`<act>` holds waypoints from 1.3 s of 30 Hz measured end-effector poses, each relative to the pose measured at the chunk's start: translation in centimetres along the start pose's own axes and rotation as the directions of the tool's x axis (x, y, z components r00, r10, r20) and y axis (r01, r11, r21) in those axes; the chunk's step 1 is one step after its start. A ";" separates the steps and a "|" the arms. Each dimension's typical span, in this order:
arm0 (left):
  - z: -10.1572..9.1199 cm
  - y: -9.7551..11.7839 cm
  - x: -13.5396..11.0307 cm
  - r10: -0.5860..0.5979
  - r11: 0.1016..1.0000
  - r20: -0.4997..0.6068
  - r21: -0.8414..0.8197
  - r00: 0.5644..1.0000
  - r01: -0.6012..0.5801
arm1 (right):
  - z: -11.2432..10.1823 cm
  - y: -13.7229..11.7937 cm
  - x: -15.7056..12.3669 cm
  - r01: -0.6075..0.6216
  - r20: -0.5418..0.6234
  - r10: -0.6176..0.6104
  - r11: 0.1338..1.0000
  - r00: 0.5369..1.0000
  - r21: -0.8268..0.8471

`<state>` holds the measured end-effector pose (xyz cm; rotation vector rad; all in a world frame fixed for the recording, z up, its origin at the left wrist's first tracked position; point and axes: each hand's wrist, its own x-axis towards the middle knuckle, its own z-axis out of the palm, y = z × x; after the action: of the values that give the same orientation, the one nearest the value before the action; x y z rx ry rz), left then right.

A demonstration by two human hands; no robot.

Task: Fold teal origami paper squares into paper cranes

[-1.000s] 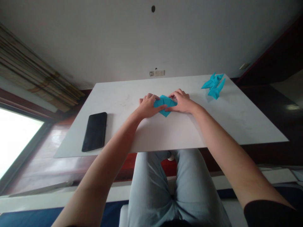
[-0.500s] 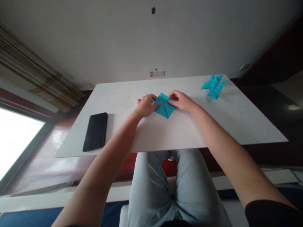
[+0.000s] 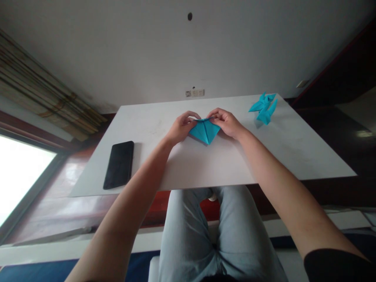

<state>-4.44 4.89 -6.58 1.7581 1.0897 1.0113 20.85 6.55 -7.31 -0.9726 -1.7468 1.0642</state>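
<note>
A folded piece of blue paper (image 3: 205, 132) is held just above the middle of the white table (image 3: 205, 164), its point down towards me. My left hand (image 3: 181, 127) pinches its left upper corner and my right hand (image 3: 225, 122) pinches its right upper corner. The top edge of the paper runs between my fingertips. Both forearms reach over the table's near edge.
A black phone (image 3: 119, 164) lies flat near the table's left front corner. Several finished blue paper figures (image 3: 264, 106) sit at the far right corner. A wall with a socket strip (image 3: 194, 93) stands behind the table. My legs are under the near edge.
The blue paper lay flat under both hands a second ago. It has been lifted and spread, and both hands have moved up to hold its upper corners.
</note>
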 end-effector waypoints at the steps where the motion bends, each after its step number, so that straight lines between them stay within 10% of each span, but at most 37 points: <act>1: -0.1 0.1 0.0 0.011 1.000 -0.011 0.017 1.000 -0.011 | -0.1 -0.2 -0.1 -0.004 -0.015 0.004 1.000 1.000 -0.014; 19: -0.2 -0.4 -0.1 -0.080 0.994 0.000 -0.073 0.997 0.080 | 0.3 0.2 -0.2 -0.013 0.019 0.013 0.999 1.000 -0.035; 31: 0.0 -1.2 0.3 -0.036 0.985 -0.145 0.162 0.989 0.060 | 0.4 -0.5 -0.7 0.087 -0.145 -0.131 0.957 0.981 -0.277; 39: 0.5 -0.2 -0.6 -0.007 0.862 -0.200 0.496 0.980 0.108 | 1.3 -2.0 -1.1 0.126 0.102 -0.107 0.970 0.989 -0.207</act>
<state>-4.26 4.30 -7.07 2.0481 1.6384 0.9237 19.68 4.53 -6.14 -0.9499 -1.9981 0.8700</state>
